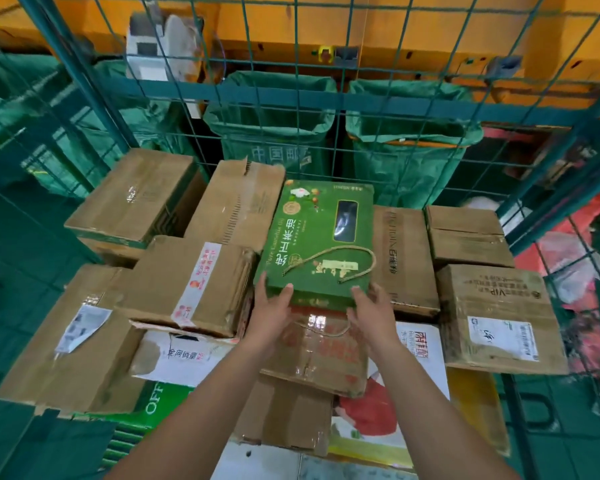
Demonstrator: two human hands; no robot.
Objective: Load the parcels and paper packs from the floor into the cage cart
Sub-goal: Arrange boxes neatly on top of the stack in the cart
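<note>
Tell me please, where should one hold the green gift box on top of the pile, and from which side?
Grip the green gift box by its two long side edges near the close end, coming from the person's side, where the left hand and right hand already are. It lies flat and wide on brown cartons, so a two-handed side hold probably keeps it level. The rope handle lies slack and looks thin.

Head camera looks down, close, into the cage cart [361, 102].

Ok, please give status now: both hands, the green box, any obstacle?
Left hand and right hand on near edge of green box, fingers straight. Box lies flat on cartons in cage cart. No obstacle visible.
</note>
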